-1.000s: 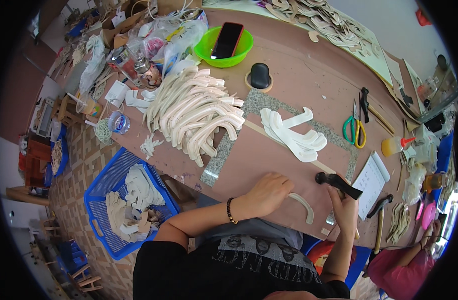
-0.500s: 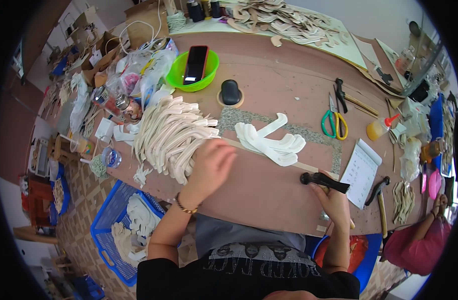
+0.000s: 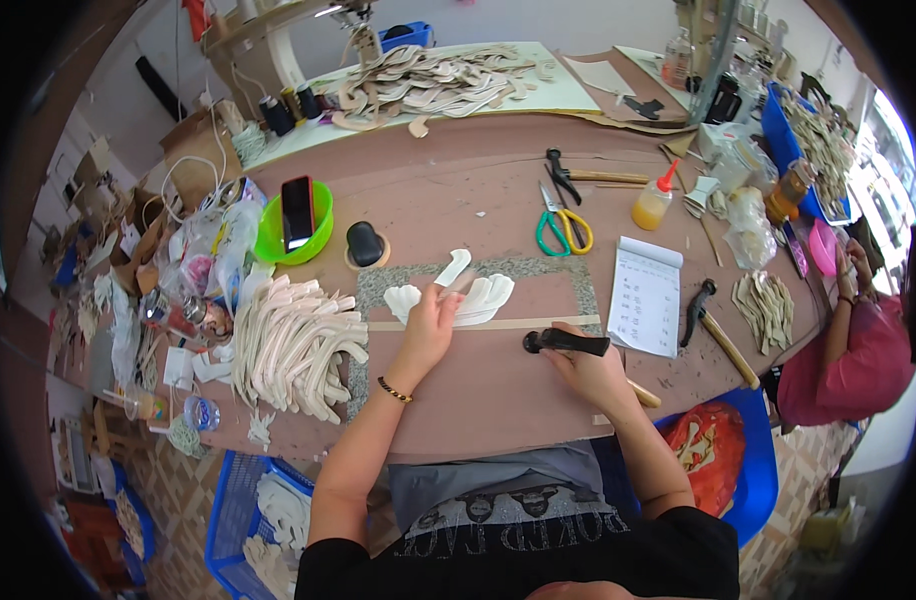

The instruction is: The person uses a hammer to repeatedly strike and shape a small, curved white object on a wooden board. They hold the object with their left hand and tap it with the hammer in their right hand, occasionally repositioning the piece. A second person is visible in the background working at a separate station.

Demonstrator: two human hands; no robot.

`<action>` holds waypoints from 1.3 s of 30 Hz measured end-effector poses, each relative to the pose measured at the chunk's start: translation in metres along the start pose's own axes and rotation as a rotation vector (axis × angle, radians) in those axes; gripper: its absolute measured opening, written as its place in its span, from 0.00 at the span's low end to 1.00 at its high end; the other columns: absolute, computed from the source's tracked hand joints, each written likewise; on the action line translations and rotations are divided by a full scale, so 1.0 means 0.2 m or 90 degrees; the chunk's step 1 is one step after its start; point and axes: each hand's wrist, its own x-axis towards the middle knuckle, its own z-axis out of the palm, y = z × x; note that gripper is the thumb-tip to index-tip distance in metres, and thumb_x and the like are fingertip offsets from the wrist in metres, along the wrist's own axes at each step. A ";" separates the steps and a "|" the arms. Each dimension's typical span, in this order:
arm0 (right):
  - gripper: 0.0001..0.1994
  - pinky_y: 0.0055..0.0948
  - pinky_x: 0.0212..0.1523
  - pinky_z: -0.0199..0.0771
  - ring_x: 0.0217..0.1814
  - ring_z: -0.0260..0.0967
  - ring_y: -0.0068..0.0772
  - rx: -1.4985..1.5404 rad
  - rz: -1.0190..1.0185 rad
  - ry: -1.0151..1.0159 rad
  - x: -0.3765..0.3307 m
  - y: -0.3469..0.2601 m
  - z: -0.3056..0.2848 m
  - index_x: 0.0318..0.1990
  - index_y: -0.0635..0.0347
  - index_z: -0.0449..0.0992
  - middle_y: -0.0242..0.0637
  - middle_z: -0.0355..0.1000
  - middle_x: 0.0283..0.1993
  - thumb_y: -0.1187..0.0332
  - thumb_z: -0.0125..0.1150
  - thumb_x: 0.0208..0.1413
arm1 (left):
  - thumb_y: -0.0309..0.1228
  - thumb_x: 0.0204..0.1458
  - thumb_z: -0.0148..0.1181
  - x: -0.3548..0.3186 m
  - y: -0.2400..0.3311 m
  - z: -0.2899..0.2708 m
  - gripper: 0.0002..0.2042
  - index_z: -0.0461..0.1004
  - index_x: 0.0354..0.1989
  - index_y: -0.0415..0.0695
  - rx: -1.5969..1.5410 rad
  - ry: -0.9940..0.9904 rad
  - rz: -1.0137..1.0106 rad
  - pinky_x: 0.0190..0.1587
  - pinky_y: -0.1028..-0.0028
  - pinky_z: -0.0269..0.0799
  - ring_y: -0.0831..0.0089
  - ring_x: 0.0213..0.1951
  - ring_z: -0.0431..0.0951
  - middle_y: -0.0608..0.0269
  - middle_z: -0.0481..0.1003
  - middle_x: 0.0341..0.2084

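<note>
My left hand (image 3: pixel 430 325) reaches to a small pile of white curved strips (image 3: pixel 486 300). Its fingers are bent together and cover part of the pile, so whatever lies between them is hidden. One hooked strip sticks up behind the fingers. In my right hand (image 3: pixel 590 372) is a hammer (image 3: pixel 576 343) with a black head and a wooden handle, held just above the brown tabletop. To the left of my left hand lies a large stack of cream curved strips (image 3: pixel 296 345), overlapping in rows.
Behind lie scissors (image 3: pixel 563 228), a second hammer (image 3: pixel 593 176) and a glue bottle (image 3: pixel 655 200). A notepad (image 3: pixel 645 297) and another hammer (image 3: pixel 716 330) are at the right. A green bowl (image 3: pixel 323 222) holds a phone. A co-worker in a red top (image 3: pixel 843 355) sits at far right.
My left hand has moved right, from beside the cream stack to the white strips. The hammer stays in my right hand. The whole view has swung to the right.
</note>
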 end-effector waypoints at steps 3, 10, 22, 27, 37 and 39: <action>0.19 0.45 0.41 0.80 0.40 0.80 0.53 -0.033 0.011 0.000 0.00 0.03 0.02 0.55 0.56 0.78 0.46 0.81 0.40 0.59 0.66 0.58 | 0.34 0.71 0.48 0.03 -0.01 -0.03 0.11 0.66 0.45 0.36 -0.128 0.069 -0.017 0.43 0.73 0.75 0.77 0.33 0.78 0.62 0.77 0.31; 0.21 0.44 0.39 0.79 0.41 0.79 0.53 -0.009 -0.018 0.037 -0.09 -0.05 0.03 0.55 0.52 0.77 0.44 0.80 0.47 0.60 0.68 0.55 | 0.23 0.57 0.59 -0.09 0.07 0.02 0.05 0.74 0.40 0.39 0.131 0.021 0.208 0.42 0.61 0.70 0.58 0.38 0.76 0.56 0.74 0.34; 0.29 0.38 0.42 0.75 0.41 0.75 0.40 -0.212 -0.139 0.097 -0.29 -0.12 0.17 0.60 0.56 0.73 0.35 0.73 0.38 0.67 0.68 0.47 | 0.28 0.52 0.64 -0.19 0.13 0.06 0.11 0.76 0.44 0.42 0.280 -0.150 0.300 0.51 0.55 0.63 0.54 0.45 0.72 0.56 0.72 0.39; 0.32 0.37 0.43 0.74 0.42 0.72 0.38 -0.220 -0.194 0.092 -0.28 -0.09 0.18 0.61 0.58 0.72 0.34 0.71 0.39 0.67 0.69 0.43 | 0.29 0.51 0.65 -0.23 0.15 0.06 0.14 0.75 0.46 0.42 0.311 -0.182 0.290 0.64 0.46 0.58 0.54 0.52 0.71 0.55 0.71 0.43; 0.30 0.34 0.44 0.72 0.41 0.72 0.35 -0.198 -0.159 0.042 -0.29 -0.12 0.18 0.63 0.59 0.70 0.34 0.71 0.41 0.65 0.66 0.50 | 0.25 0.51 0.62 -0.19 0.13 0.03 0.07 0.75 0.39 0.39 0.205 -0.164 0.202 0.53 0.54 0.63 0.51 0.48 0.71 0.54 0.73 0.41; 0.30 0.33 0.43 0.71 0.41 0.72 0.33 -0.197 -0.158 0.052 -0.29 -0.12 0.18 0.63 0.58 0.70 0.33 0.71 0.41 0.64 0.66 0.50 | 0.24 0.53 0.61 -0.18 0.14 0.03 0.06 0.75 0.39 0.39 0.199 -0.176 0.185 0.54 0.54 0.63 0.51 0.48 0.71 0.54 0.73 0.40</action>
